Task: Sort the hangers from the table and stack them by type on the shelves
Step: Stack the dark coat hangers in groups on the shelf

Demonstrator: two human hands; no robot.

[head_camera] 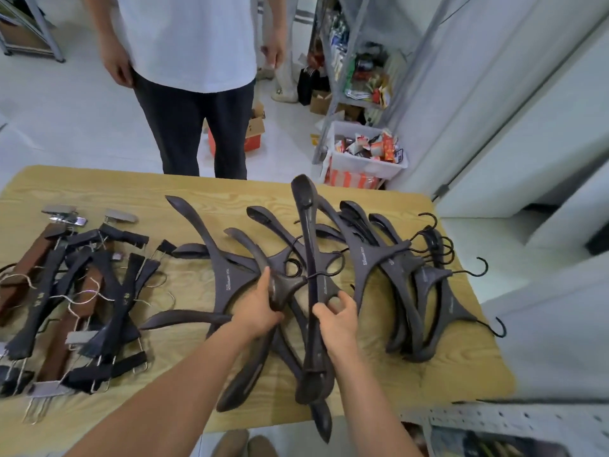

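Observation:
Several dark wide-shouldered coat hangers [412,285] lie scattered over the middle and right of the wooden table [99,189]. My left hand [257,308] grips the neck of one dark hanger [283,288] lying in the middle pile. My right hand [336,315] holds another dark hanger [308,245] lifted on edge, its long arm pointing away from me. On the left of the table lies a heap of clip hangers [72,291], some black and some brown, with metal clips and wire hooks.
A person in a white shirt [188,41] stands at the far side of the table. A metal shelf [359,61] with goods and a white bin [365,156] stand at the back right. A perforated shelf edge [501,420] shows at the lower right.

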